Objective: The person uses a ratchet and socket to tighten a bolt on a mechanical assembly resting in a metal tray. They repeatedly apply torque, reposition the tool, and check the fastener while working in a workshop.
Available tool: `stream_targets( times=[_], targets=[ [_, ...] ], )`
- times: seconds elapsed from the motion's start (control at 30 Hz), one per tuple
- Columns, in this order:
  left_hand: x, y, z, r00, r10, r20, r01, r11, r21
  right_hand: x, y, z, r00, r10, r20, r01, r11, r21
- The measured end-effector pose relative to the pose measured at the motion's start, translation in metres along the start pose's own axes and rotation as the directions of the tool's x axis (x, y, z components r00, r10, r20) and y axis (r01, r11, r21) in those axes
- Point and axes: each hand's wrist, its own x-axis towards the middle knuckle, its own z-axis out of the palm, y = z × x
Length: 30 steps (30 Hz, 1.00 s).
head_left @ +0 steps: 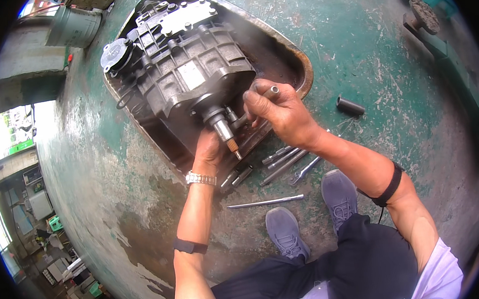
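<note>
A grey metal gearbox [194,64] lies in a metal tray [303,61], its splined input shaft [224,131] pointing toward me. My right hand [284,113] is closed around the steel handle of a socket wrench [271,92]. Beside the shaft, at the gearbox's near face, is a cylindrical socket [231,114]; its link to the wrench handle is partly covered by my fingers. My left hand [209,149] reaches under the shaft from the near side. Its fingers are hidden behind the shaft and in shadow, so what they touch does not show.
Several steel bars and sockets, with a combination wrench [306,168], lie on the green floor before the tray. A long rod [265,201] rests near my shoes, and a dark socket [350,106] lies to the right. A bucket [72,26] stands far left; a green jack-like frame [438,52] is at right.
</note>
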Motion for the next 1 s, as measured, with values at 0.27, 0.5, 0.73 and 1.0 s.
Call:
stream_targets(
  times=[0.27,0.5,0.73,1.0],
  targets=[
    [-0.007,0.013,0.024,1.0,-0.018,0.024,0.019,0.997,-0.077,0.014,-0.016,0.022,0.969,-0.137,0.206,0.209,0.898,-0.388],
    [-0.012,0.014,0.035,0.998,-0.02,0.066,0.038,0.955,-0.293,0.038,-0.025,0.038,0.955,-0.098,0.28,0.229,0.845,-0.484],
    [-0.007,0.016,0.021,0.996,-0.071,0.057,0.078,0.986,-0.148,0.021,-0.02,0.031,0.934,-0.191,0.303,0.32,0.824,-0.468],
    [0.009,-0.007,-0.011,0.994,0.105,-0.001,-0.105,0.994,0.007,0.001,-0.011,-0.009,0.993,0.112,0.021,-0.107,0.98,-0.167]
  ],
)
